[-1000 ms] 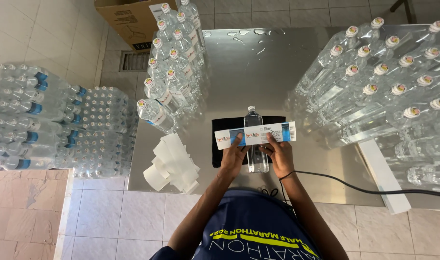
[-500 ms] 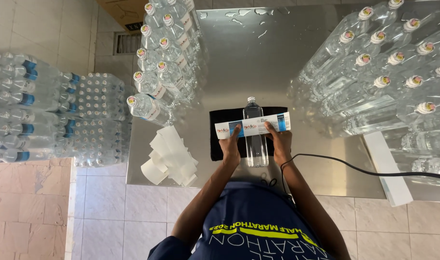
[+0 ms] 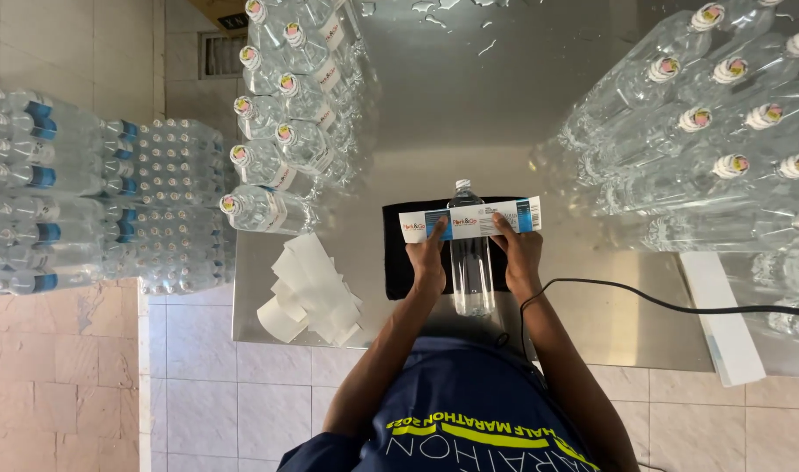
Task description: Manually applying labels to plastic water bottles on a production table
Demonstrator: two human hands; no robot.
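Observation:
A clear plastic water bottle point(image 3: 471, 278) lies on a black cloth point(image 3: 401, 262) on the steel table point(image 3: 434, 105), cap pointing away from me. A long white and blue paper label point(image 3: 469, 219) lies across the bottle near its shoulder. My left hand point(image 3: 429, 259) presses the label's left half with thumb and fingers. My right hand point(image 3: 518, 253) presses the right half. Both hands flank the bottle.
Labelled bottles point(image 3: 286, 131) stand at the table's left, a large group of capped bottles point(image 3: 705, 131) at the right. A pile of white backing strips point(image 3: 312, 293) lies left of the cloth. Shrink-wrapped bottle packs point(image 3: 93, 201) sit on the floor. A black cable point(image 3: 662, 306) runs right.
The hands and label stay on the bottle with almost no motion. The camera view shifted slightly, so everything sits a little differently in the frame.

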